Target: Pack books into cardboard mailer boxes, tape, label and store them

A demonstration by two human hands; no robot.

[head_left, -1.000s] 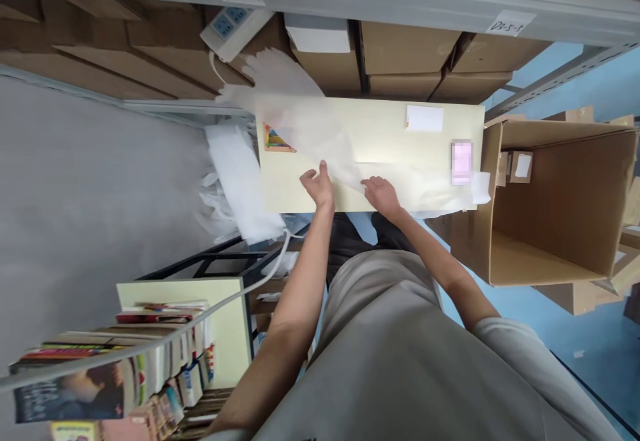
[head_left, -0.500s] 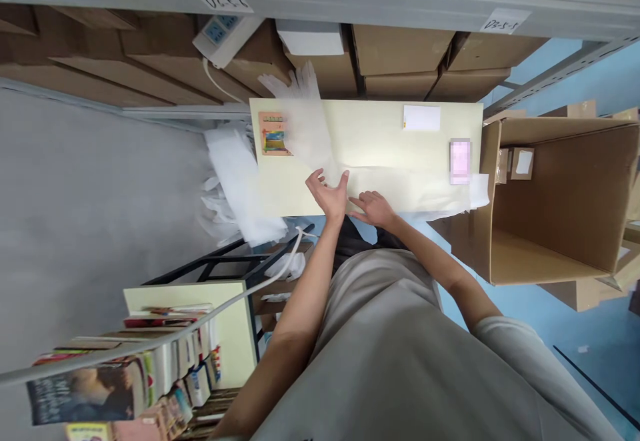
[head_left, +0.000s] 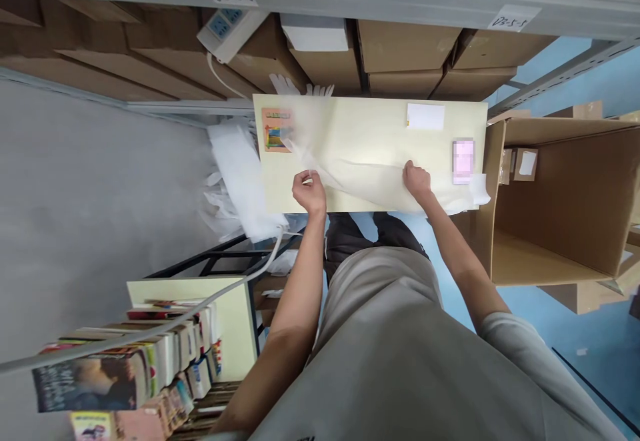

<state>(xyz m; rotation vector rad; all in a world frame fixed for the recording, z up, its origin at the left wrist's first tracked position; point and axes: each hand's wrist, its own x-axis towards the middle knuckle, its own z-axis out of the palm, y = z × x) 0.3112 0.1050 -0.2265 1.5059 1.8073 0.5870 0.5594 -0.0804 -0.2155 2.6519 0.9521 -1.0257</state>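
Observation:
A thin translucent white plastic sheet (head_left: pixel 367 177) lies stretched along the front of the pale tabletop (head_left: pixel 370 137). My left hand (head_left: pixel 310 192) is closed in a pinch on its left end, close to the table's front edge. Further right, my right hand (head_left: pixel 417 179) is closed on the same sheet. Beyond my left hand, another strip of translucent film (head_left: pixel 306 117) partly covers an orange booklet (head_left: pixel 273 121). A small white card (head_left: pixel 425 116) and a blurred pink item (head_left: pixel 463 161) lie on the table's right side.
An open cardboard box (head_left: pixel 560 207) stands right of the table. Shelving with cartons (head_left: pixel 407 47) and a power strip (head_left: pixel 231 31) runs behind. White sheeting (head_left: pixel 245 184) hangs at the left. A cable (head_left: pixel 200 307) crosses above books (head_left: pixel 150 361) at lower left.
My hands have moved apart: the left a little leftward, the right further right and away from me. The sheet is now drawn out between them, and both hands have closed on it.

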